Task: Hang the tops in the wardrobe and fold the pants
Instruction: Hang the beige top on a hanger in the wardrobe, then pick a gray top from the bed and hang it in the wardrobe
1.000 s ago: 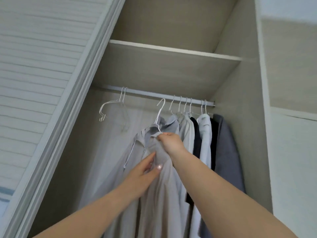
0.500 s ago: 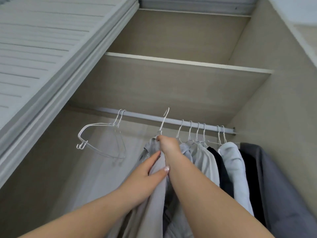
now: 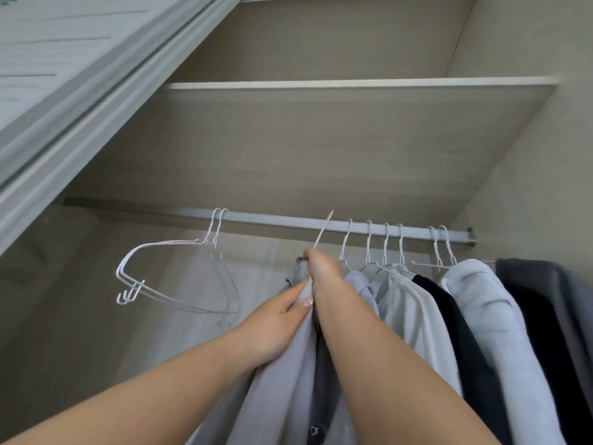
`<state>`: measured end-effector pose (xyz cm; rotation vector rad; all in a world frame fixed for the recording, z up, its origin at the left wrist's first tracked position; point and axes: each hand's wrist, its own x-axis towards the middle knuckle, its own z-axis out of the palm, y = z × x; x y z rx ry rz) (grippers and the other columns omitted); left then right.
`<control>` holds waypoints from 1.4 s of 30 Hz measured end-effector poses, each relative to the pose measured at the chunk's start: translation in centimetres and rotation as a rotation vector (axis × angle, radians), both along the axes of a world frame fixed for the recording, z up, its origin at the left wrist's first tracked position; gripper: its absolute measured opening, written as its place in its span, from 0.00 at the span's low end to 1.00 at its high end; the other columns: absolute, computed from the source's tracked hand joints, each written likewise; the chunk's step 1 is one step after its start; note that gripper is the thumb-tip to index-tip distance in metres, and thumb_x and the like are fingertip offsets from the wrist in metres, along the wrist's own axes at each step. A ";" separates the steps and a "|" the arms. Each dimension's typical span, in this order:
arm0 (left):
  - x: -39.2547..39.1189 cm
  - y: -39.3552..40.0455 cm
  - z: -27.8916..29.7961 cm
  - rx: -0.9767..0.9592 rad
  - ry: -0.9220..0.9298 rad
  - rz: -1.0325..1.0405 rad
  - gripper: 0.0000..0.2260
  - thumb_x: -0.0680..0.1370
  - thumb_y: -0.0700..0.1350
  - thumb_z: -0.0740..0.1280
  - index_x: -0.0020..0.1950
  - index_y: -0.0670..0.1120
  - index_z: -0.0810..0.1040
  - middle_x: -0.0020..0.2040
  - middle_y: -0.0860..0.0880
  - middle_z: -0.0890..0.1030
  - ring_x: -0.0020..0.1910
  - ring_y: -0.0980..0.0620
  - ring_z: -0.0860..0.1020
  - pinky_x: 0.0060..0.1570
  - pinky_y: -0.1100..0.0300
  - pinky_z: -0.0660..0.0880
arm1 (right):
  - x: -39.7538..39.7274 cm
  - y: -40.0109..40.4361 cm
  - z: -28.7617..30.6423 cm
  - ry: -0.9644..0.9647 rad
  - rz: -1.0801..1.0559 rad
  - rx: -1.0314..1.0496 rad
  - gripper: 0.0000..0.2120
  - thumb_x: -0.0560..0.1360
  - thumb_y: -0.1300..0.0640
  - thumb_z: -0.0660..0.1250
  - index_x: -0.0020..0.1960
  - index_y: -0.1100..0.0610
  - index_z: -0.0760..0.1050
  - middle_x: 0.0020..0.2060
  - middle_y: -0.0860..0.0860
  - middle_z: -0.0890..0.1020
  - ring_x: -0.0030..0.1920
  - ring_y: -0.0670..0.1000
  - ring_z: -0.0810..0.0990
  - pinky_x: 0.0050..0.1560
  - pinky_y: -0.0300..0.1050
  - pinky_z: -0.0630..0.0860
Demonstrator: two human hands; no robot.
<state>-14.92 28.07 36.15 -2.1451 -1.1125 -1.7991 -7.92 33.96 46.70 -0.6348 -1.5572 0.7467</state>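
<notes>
A grey button-up shirt (image 3: 282, 374) hangs on a white wire hanger whose hook (image 3: 323, 229) rises to the wardrobe rail (image 3: 272, 218). My right hand (image 3: 321, 263) grips the shirt's collar and the hanger neck just under the rail. My left hand (image 3: 276, 322) holds the shirt's front a little lower, thumb on the fabric. To the right, several tops (image 3: 414, 309) hang on the rail in grey, white, black and dark grey.
Two bare white wire hangers (image 3: 179, 274) hang at the rail's left. A shelf (image 3: 353, 83) runs above the rail. The louvred sliding door (image 3: 64, 75) frames the left, the wardrobe side wall (image 3: 529, 187) the right.
My right hand has lifted the shirt and hanger up, so the hook now reaches the rail. My left hand followed upward on the fabric. The view tilted up and moved closer.
</notes>
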 end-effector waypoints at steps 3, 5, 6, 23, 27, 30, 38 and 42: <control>0.3 0.5 -1.5 -0.020 0.023 0.034 0.18 0.83 0.45 0.54 0.72 0.58 0.65 0.68 0.63 0.69 0.69 0.65 0.64 0.59 0.81 0.59 | -0.2 1.1 -1.4 -0.038 -0.008 0.006 0.13 0.74 0.61 0.61 0.31 0.59 0.68 0.30 0.53 0.74 0.36 0.55 0.75 0.34 0.39 0.68; 0.5 0.4 -2.4 -0.024 0.023 0.049 0.18 0.83 0.46 0.54 0.72 0.60 0.65 0.69 0.64 0.68 0.69 0.66 0.64 0.65 0.74 0.60 | -0.1 1.0 -2.1 -0.013 -0.013 0.019 0.11 0.74 0.61 0.62 0.33 0.60 0.70 0.33 0.54 0.77 0.40 0.56 0.77 0.38 0.41 0.68; 0.7 0.2 -3.0 -0.026 0.013 0.052 0.18 0.83 0.47 0.55 0.71 0.62 0.65 0.68 0.65 0.69 0.68 0.66 0.64 0.67 0.70 0.60 | 0.1 0.9 -2.5 -0.010 -0.013 0.038 0.10 0.75 0.60 0.61 0.37 0.61 0.73 0.38 0.56 0.78 0.45 0.57 0.78 0.40 0.43 0.68; 2.2 -15.3 -17.8 -0.511 -0.373 0.113 0.16 0.79 0.47 0.64 0.67 0.53 0.71 0.55 0.45 0.82 0.50 0.52 0.80 0.46 0.62 0.74 | 3.8 -11.9 -16.9 -0.204 -0.192 0.479 0.16 0.73 0.55 0.67 0.61 0.54 0.76 0.62 0.55 0.75 0.64 0.55 0.71 0.66 0.45 0.64; 2.8 -21.1 -22.6 -0.619 -0.399 0.175 0.12 0.80 0.46 0.63 0.63 0.54 0.73 0.55 0.49 0.83 0.52 0.54 0.81 0.51 0.60 0.74 | 4.2 -15.9 -23.5 -0.296 -0.039 0.427 0.14 0.73 0.55 0.68 0.58 0.54 0.77 0.59 0.53 0.77 0.62 0.51 0.73 0.63 0.42 0.67; 3.4 -25.8 -26.4 -0.699 -0.423 0.219 0.10 0.80 0.47 0.63 0.60 0.55 0.75 0.51 0.53 0.84 0.50 0.58 0.81 0.52 0.61 0.76 | 4.7 -18.7 -29.7 -0.305 0.141 0.301 0.09 0.73 0.53 0.70 0.53 0.50 0.76 0.53 0.46 0.79 0.57 0.45 0.76 0.55 0.36 0.67; 5.4 -38.0 -34.8 -0.841 -0.608 0.354 0.11 0.80 0.49 0.64 0.62 0.53 0.75 0.55 0.53 0.83 0.54 0.57 0.80 0.58 0.57 0.75 | 5.3 -27.9 -45.5 -0.466 0.623 0.010 0.07 0.74 0.52 0.70 0.50 0.44 0.75 0.53 0.44 0.79 0.58 0.44 0.76 0.59 0.40 0.70; 8.0 -44.8 -39.8 -0.810 -0.856 0.506 0.10 0.80 0.47 0.64 0.60 0.51 0.77 0.53 0.51 0.84 0.50 0.56 0.81 0.56 0.57 0.75 | 5.9 -33.9 -50.9 -0.535 0.828 -0.055 0.07 0.74 0.52 0.69 0.50 0.44 0.75 0.54 0.44 0.79 0.60 0.45 0.76 0.63 0.43 0.70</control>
